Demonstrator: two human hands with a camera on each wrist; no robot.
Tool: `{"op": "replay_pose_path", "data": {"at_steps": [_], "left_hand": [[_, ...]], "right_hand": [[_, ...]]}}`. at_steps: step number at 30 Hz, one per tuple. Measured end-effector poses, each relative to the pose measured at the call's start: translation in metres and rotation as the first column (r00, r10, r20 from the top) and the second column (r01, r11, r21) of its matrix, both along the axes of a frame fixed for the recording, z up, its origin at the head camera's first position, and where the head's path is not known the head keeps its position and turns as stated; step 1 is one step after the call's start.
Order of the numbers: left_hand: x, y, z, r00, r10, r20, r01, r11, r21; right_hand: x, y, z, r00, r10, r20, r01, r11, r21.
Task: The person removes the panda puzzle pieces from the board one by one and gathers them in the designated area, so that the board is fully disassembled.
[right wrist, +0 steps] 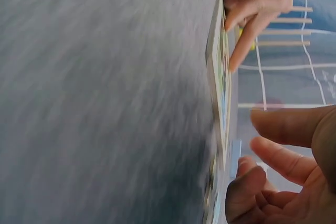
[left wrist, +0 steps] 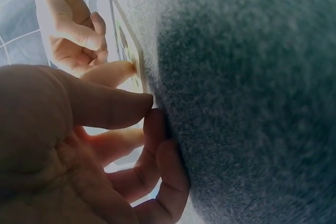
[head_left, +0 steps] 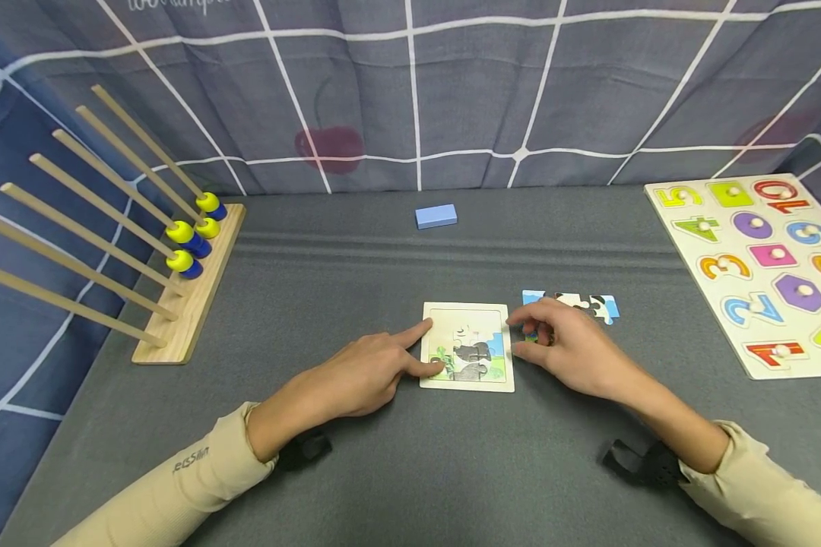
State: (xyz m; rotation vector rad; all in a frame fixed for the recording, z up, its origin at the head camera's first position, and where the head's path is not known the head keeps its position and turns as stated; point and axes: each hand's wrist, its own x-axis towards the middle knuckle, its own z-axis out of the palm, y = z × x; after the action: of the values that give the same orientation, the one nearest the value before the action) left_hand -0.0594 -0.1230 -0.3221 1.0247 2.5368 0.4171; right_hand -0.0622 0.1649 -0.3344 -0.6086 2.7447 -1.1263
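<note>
A square puzzle board (head_left: 467,384) with a pale frame lies flat on the table, holding a partly filled picture in grey, green and blue. My left hand (head_left: 369,372) rests its outstretched index finger and thumb on the board's left side, its other fingers folded under. Just off the right edge, my right hand (head_left: 575,346) hovers with thumb and index finger apart and nothing seen between them. Beneath and behind it lie loose puzzle pieces (head_left: 609,308), partly hidden by the hand. In the right wrist view the board (right wrist: 216,72) appears edge-on, beyond the right fingertips.
A blue block (head_left: 435,216) sits farther back. To the left stands a wooden peg rack (head_left: 205,304) with tall rods and several yellow and blue beads. A number-and-shape peg board (head_left: 739,296) lies at the right. A grid-patterned curtain (head_left: 465,91) hangs behind the table.
</note>
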Motion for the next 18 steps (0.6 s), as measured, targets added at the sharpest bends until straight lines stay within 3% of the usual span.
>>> {"op": "replay_pose_path", "data": {"at_steps": [7, 13, 18], "left_hand": [[0.0, 0.0, 0.001, 1.0, -0.003, 0.012, 0.003, 1.0, 0.004], [-0.002, -0.001, 0.0, 1.0, -0.023, -0.001, 0.023, 1.0, 0.019], [-0.003, -0.003, 0.001, 0.998, -0.011, 0.065, 0.01, 1.0, 0.016]], "right_hand": [[-0.008, -0.028, -0.002, 0.994, 0.097, 0.041, -0.095, 0.994, -0.045], [-0.016, -0.042, -0.004, 0.991, 0.117, 0.066, -0.121, 0.991, 0.056], [-0.016, -0.047, -0.003, 0.991, 0.118, 0.058, -0.124, 0.985, 0.123]]}}
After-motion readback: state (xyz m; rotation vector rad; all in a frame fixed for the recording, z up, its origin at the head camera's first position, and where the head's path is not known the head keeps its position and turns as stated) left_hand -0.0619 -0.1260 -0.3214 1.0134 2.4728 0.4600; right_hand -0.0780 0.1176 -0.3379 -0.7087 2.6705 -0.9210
